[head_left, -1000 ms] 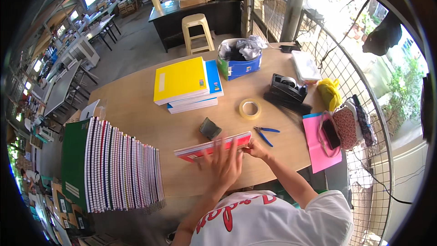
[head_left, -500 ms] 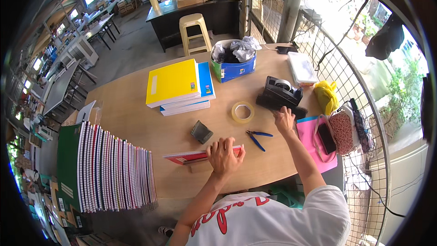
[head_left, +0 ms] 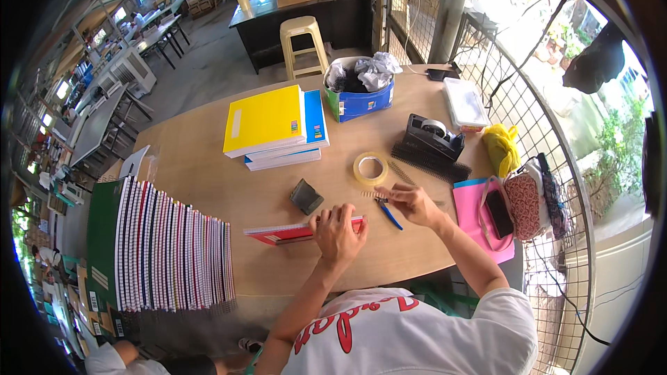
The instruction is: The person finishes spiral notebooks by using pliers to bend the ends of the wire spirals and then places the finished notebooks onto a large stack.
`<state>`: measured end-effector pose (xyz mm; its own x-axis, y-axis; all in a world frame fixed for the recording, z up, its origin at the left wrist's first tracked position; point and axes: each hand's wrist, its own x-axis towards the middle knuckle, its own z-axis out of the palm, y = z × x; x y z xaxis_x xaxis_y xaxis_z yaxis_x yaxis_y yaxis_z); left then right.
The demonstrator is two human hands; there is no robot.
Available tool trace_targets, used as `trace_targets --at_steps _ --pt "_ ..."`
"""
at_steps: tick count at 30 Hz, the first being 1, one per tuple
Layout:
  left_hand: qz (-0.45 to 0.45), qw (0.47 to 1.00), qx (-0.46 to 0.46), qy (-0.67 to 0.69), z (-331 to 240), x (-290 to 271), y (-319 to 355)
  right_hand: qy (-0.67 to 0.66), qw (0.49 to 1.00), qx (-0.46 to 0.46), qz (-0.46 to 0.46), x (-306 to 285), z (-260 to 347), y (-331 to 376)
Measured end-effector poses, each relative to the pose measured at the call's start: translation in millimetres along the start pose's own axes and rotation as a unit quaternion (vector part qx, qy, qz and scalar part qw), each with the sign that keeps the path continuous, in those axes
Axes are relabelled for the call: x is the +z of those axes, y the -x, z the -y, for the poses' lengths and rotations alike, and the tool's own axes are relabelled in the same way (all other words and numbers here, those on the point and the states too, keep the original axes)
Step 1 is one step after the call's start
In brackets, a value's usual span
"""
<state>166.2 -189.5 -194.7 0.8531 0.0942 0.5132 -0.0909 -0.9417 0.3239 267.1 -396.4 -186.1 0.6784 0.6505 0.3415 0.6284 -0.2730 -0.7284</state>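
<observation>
My left hand point(head_left: 338, 235) grips the top edge of a red notebook point(head_left: 267, 237), which stands tilted on its long side on the table. Out to the right, the fingers of my right hand point(head_left: 415, 204) pinch a thin wire binding coil point(head_left: 369, 194), whose end sticks out left of the fingertips. Under that hand lie blue-handled cutting pliers point(head_left: 391, 216), partly covered. Another stretch of dark coil point(head_left: 402, 173) shows beside the clear tape roll point(head_left: 370, 168); whether it is a separate piece I cannot tell. A small dark block point(head_left: 306, 197) sits beyond the notebook.
Yellow and blue notebooks point(head_left: 264, 121) are stacked at the back, beside a box of crumpled plastic point(head_left: 359, 97). A long row of spiral notebooks point(head_left: 174, 250) fills the left. Rightward are a tape dispenser point(head_left: 432, 139), black coils point(head_left: 434, 160), a pink folder point(head_left: 472, 219) and pouches.
My right hand has moved left from the black coils to above the pliers, bringing a coil with it. My left hand stays on the red notebook. Another person appears at the lower left.
</observation>
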Motion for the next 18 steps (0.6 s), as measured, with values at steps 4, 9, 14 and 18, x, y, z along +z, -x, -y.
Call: trace_targets --at_steps 4,9,14,18 --pt "0.004 0.992 0.021 0.124 5.7 -8.4 -0.2 -0.086 0.996 -0.013 -0.026 9.7 11.3 3.2" --pt "0.029 0.991 0.04 0.126 15.4 -13.4 4.8 -0.032 0.999 -0.017 -0.002 11.8 17.6 -1.3" --pt "0.027 0.991 0.053 0.117 15.9 -13.7 9.1 -0.055 0.997 -0.028 0.049 16.9 17.8 -4.2" --pt "0.034 0.99 0.052 0.126 15.4 -15.5 10.9 -0.113 0.991 -0.028 0.065 20.9 24.0 -9.2"
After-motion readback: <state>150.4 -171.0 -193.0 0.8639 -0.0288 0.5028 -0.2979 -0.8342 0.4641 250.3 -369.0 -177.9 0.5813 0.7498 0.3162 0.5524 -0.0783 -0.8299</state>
